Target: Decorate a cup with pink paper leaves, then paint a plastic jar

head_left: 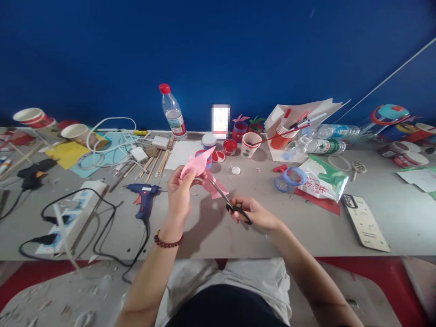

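Note:
Pink paper (198, 164), cut into a pointed shape at its top, is pinched in my left hand (181, 190) above the table. My right hand (250, 213) has its fingers through the black handles of a pair of scissors (220, 188). The blades point up and left to the paper, close to my left fingers. A lower flap of the same pink hangs just beyond the blades. Left of my left hand, a blue glue gun (145, 197) lies on the table.
A white power strip (73, 218) with black cables lies at the left. Behind stand a red-capped bottle (174, 116), a paper cup (250, 145) and an open red paint jar (230, 146). To the right are blue tape (294, 176), a plastic packet (322, 179) and a phone (366, 222).

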The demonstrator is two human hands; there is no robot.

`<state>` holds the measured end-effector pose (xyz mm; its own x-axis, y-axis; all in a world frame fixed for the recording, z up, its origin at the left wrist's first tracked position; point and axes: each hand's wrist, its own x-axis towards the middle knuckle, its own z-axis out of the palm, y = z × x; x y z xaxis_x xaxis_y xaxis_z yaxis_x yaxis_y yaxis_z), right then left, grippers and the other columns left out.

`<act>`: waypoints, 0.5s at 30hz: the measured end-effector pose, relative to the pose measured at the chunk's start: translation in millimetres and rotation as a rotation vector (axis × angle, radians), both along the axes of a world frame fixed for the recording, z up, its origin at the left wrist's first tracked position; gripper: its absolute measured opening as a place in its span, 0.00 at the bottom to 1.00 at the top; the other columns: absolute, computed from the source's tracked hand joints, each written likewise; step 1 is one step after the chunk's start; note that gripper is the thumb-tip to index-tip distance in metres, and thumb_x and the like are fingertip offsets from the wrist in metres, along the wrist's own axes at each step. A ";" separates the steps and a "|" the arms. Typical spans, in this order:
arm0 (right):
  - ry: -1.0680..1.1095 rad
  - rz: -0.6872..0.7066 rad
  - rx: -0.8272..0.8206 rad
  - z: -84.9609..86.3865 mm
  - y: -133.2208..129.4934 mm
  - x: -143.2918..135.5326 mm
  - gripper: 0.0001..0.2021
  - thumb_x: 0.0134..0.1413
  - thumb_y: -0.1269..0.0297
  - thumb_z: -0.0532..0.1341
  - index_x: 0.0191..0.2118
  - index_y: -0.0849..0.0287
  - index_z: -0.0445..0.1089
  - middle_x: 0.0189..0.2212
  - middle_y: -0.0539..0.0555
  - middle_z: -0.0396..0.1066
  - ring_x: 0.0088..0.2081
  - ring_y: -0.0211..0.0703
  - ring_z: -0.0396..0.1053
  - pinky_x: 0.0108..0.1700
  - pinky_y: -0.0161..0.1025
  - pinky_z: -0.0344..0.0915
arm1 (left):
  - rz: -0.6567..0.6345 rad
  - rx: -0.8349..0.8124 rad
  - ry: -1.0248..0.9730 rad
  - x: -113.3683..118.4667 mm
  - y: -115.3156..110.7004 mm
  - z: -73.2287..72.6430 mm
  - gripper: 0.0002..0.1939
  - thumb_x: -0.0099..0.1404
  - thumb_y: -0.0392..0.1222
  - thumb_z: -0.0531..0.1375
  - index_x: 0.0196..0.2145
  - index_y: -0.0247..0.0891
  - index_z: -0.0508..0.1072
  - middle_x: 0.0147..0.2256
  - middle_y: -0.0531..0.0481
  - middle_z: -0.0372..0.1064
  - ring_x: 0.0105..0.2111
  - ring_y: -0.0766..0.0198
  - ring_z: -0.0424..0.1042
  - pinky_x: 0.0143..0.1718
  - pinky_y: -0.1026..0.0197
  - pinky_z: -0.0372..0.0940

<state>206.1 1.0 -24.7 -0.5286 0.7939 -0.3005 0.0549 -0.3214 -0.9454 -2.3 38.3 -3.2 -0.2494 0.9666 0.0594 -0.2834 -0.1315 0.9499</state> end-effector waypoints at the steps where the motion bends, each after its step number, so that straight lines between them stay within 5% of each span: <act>1: 0.028 0.055 0.017 3.5 0.6 3.1 0.30 0.38 0.36 0.69 0.31 0.60 0.65 0.22 0.48 0.64 0.24 0.32 0.59 0.24 0.31 0.53 | -0.005 -0.008 0.001 0.8 -2.0 2.4 0.11 0.57 0.48 0.67 0.31 0.38 0.77 0.28 0.51 0.75 0.29 0.65 0.75 0.30 0.64 0.70; 5: 0.138 0.251 0.032 9.5 3.3 20.6 0.33 0.38 0.31 0.66 0.32 0.61 0.66 0.21 0.48 0.66 0.20 0.32 0.57 0.22 0.33 0.51 | -0.036 -0.042 0.026 2.4 -8.9 6.6 0.12 0.57 0.49 0.67 0.29 0.37 0.78 0.28 0.49 0.76 0.29 0.64 0.75 0.33 0.62 0.71; 15: 0.076 0.266 0.056 2.1 8.8 34.7 0.29 0.46 0.35 0.65 0.33 0.62 0.66 0.21 0.48 0.67 0.18 0.28 0.52 0.19 0.30 0.45 | -0.114 -0.060 0.149 -4.6 -13.8 7.0 0.13 0.54 0.49 0.68 0.29 0.36 0.80 0.27 0.48 0.77 0.26 0.62 0.74 0.30 0.61 0.71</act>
